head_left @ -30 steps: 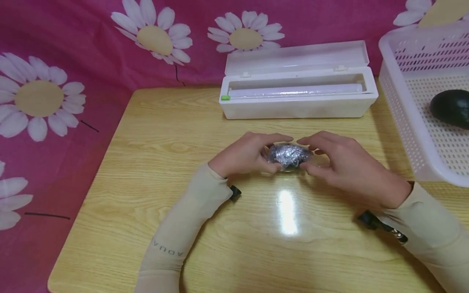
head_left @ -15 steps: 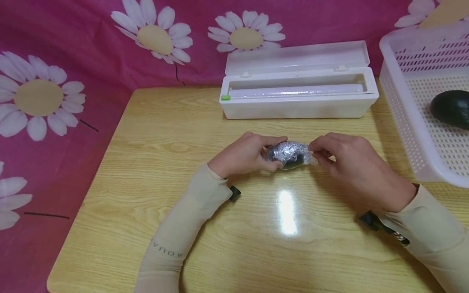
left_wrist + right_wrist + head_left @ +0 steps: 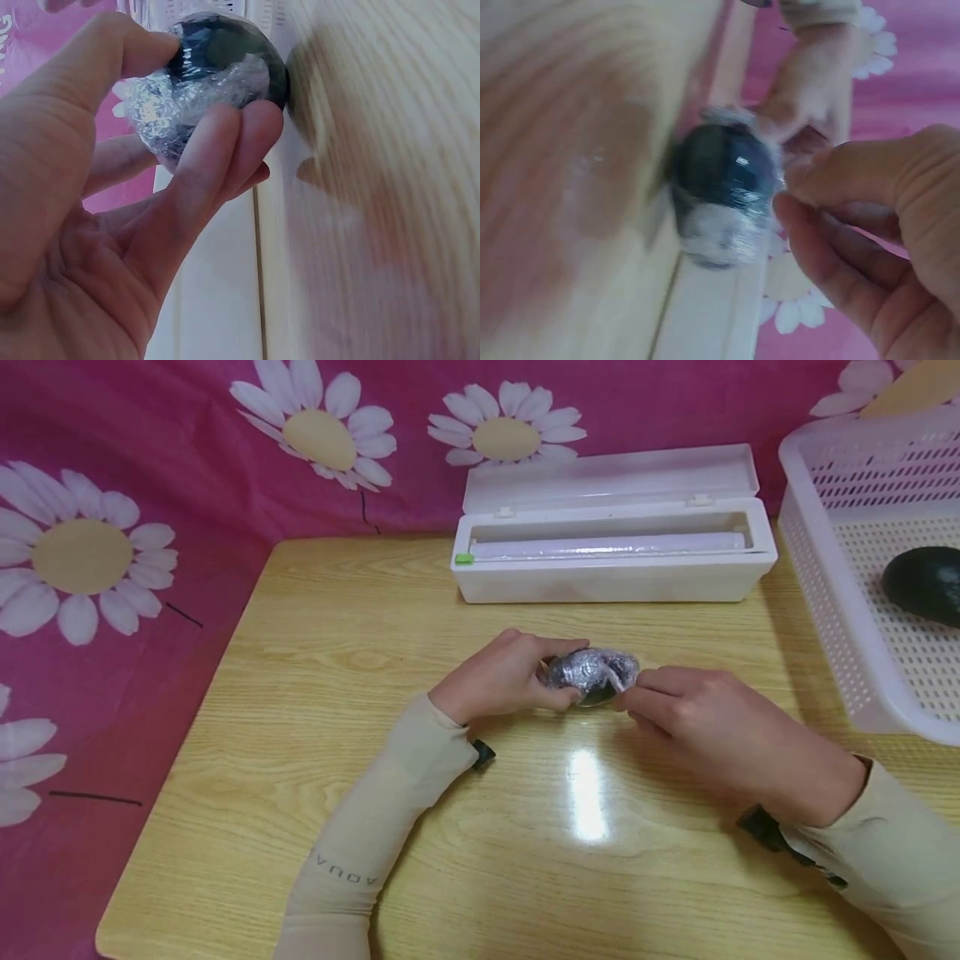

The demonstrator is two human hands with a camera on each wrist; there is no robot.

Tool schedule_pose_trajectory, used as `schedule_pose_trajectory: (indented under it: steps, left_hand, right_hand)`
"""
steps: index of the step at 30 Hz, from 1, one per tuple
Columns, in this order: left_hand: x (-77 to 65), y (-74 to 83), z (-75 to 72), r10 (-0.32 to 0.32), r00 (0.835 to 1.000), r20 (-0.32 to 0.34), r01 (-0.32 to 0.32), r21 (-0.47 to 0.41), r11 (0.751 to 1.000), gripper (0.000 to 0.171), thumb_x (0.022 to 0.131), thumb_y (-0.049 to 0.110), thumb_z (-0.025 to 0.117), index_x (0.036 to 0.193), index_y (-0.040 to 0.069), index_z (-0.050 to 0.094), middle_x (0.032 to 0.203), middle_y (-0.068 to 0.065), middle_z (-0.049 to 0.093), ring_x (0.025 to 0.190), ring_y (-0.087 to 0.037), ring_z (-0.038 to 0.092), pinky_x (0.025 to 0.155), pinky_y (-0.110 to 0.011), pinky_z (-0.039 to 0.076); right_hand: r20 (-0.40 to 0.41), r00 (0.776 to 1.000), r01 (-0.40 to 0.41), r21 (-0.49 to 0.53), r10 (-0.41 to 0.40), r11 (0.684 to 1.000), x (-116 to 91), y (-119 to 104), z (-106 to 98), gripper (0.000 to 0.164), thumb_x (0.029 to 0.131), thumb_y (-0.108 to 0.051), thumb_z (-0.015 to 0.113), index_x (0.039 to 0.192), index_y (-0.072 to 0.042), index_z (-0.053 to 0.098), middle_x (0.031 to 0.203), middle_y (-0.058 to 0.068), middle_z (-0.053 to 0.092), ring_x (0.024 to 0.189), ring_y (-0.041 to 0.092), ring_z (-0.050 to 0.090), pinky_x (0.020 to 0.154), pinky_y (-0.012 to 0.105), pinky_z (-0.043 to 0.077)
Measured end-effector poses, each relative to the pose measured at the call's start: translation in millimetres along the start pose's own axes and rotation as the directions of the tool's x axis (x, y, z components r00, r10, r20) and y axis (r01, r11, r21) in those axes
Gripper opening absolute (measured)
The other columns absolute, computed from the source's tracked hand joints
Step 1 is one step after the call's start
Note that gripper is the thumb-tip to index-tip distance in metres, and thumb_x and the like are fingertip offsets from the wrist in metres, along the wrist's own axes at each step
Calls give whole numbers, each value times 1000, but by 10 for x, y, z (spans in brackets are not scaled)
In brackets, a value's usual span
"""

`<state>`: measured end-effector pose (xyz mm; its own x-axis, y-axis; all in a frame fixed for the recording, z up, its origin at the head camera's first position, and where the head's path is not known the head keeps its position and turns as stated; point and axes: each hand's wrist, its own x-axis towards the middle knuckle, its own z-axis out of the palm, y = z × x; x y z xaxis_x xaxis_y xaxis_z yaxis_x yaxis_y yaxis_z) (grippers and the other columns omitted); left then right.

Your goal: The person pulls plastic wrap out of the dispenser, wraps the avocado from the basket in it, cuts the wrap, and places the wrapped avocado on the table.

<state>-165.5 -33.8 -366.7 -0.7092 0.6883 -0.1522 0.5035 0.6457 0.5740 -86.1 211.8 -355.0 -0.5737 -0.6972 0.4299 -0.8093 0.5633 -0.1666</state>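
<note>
A dark green avocado [image 3: 597,697], wound in crinkled, shiny plastic wrap [image 3: 588,668], lies low over the wooden table in front of the white wrap box. My left hand [image 3: 506,678] holds its left end between thumb and fingers. In the left wrist view the fingertips press the wrapped avocado [image 3: 232,49] from both sides. My right hand [image 3: 705,718] is at the other end, pinching a twisted strip of the wrap between thumb and forefinger. From the right wrist view, the pinching fingertips sit right at the avocado's [image 3: 720,165] wrapped side.
Behind the hands stands a white wrap dispenser box [image 3: 611,582], lid up, with a roll of plastic wrap [image 3: 607,545] inside. A white perforated basket [image 3: 825,602] at the right contains another dark avocado [image 3: 926,583]. A pink daisy-print cloth [image 3: 202,443] hangs behind the table [image 3: 300,735].
My right hand has gone from loosely around the avocado's right end to pinching the wrap there, then drawn the strip down toward the near side. My left hand has kept its hold.
</note>
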Motion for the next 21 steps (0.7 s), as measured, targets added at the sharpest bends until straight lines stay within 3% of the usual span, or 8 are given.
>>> schedule_pose_trajectory:
  steps: [7, 12, 15, 18, 21]
  left_hand:
    - [-15, 10, 10, -13, 1000, -6, 13, -32, 999, 68, 88, 33, 76, 151, 15, 55, 110, -3, 72, 64, -7, 47, 56, -20, 36]
    - [-21, 89, 16, -55, 998, -12, 54, -42, 998, 63, 97, 44, 66, 151, 16, 53, 73, 1, 63, 54, -7, 46, 59, -24, 40]
    - [16, 154, 64, -87, 993, -83, 85, -29, 996, 58, 102, 55, 56, 144, 16, 61, 67, 4, 61, 58, -8, 53, 69, -23, 46]
    - [61, 207, 124, -109, 978, -179, 109, -9, 994, 54, 101, 59, 57, 129, 15, 71, 76, 6, 69, 67, -10, 60, 73, -23, 50]
    - [83, 236, 164, -135, 964, -229, 143, 18, 990, 48, 96, 59, 64, 114, 15, 71, 81, 5, 69, 69, -11, 62, 64, -24, 49]
  right_hand:
    - [129, 992, 12, -109, 2, 994, -25, 5, 106, 22, 79, 10, 76, 91, -7, 71, 84, 3, 70, 75, 17, 68, 64, 35, 60]
    - [153, 988, 33, -158, -8, 987, -29, 1, 125, 24, 77, 13, 74, 94, -5, 75, 90, 8, 77, 81, 23, 73, 69, 39, 62]
    - [164, 986, 34, -159, -8, 987, -38, -1, 123, 24, 79, 13, 71, 93, -6, 74, 90, 8, 77, 81, 22, 74, 66, 40, 61]
    - [165, 986, 1, -119, 18, 993, -50, 15, 128, 23, 81, 13, 70, 95, -6, 73, 93, 7, 74, 81, 21, 74, 63, 39, 61]
    - [166, 985, -36, -59, 45, 998, -52, 49, 153, 20, 85, 10, 72, 99, -4, 72, 101, 9, 72, 85, 23, 75, 65, 38, 61]
